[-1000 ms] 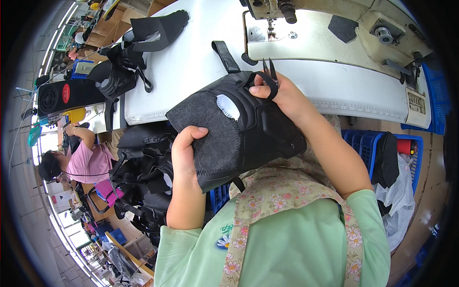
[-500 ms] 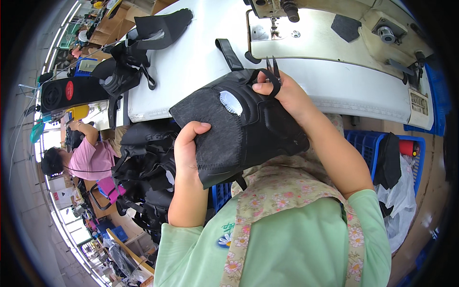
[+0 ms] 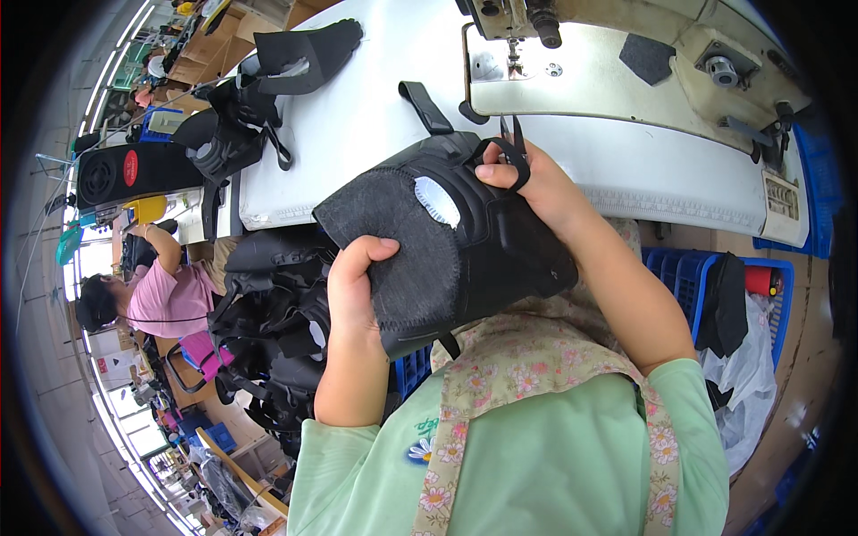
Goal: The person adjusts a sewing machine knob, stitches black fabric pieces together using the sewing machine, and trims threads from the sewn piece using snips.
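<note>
A black padded piece with stitched edges (image 3: 416, 277), which looks like a knee pad or brace, is held up in front of my body. My left hand (image 3: 354, 290) grips its left side, thumb on the grey-black felt-like face and fingers hidden behind. A white oval (image 3: 436, 202) shows near its middle. At its upper right edge, my right hand (image 3: 536, 179) is closed around small scissors (image 3: 508, 134), blades pointing up and away. A black loop circles the fingers there. My right hand also touches the pad's edge. A black strap (image 3: 426, 108) sticks out from its far edge onto the white table.
A sewing machine (image 3: 514, 54) stands at the far right of the white table (image 3: 357, 107), a dark fabric patch (image 3: 647, 59) on its bed. More black pieces (image 3: 308, 58) lie far left; others (image 3: 277, 313) are heaped left. A blue crate (image 3: 679, 268) stands right. Another person (image 3: 170, 286) works at left.
The pad has tilted slightly in my hands, its felt-like face looking more rounded and the white oval shifting a little right and nearer. My right hand with the scissors has dropped slightly toward me.
</note>
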A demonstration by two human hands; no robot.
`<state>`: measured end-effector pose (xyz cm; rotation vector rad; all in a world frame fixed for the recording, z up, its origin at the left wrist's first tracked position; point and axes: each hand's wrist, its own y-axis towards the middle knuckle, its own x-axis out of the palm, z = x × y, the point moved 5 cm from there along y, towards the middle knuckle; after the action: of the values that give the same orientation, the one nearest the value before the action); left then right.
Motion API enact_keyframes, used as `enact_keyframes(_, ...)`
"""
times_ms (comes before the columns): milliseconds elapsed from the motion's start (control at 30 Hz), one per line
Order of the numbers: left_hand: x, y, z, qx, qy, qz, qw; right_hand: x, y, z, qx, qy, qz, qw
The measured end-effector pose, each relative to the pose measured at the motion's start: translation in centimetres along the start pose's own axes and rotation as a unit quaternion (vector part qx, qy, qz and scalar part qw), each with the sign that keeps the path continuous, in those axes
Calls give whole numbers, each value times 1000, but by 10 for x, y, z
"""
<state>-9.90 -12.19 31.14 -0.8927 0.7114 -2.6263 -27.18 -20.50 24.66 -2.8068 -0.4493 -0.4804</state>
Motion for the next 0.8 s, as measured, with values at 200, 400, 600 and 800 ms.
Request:
enact_keyframes(200,0,-8,5,51,55,1,997,2,-5,-6,-40,12,-16,999)
enact_keyframes(400,4,-15,4,56,41,-8,998,5,-9,-11,-49,3,-28,998)
enact_keyframes(600,7,-19,3,64,28,-20,997,3,-11,-11,-48,-8,-30,998)
enact_keyframes(800,10,-20,2,63,18,-38,997,2,-13,-14,-56,-21,-35,998)
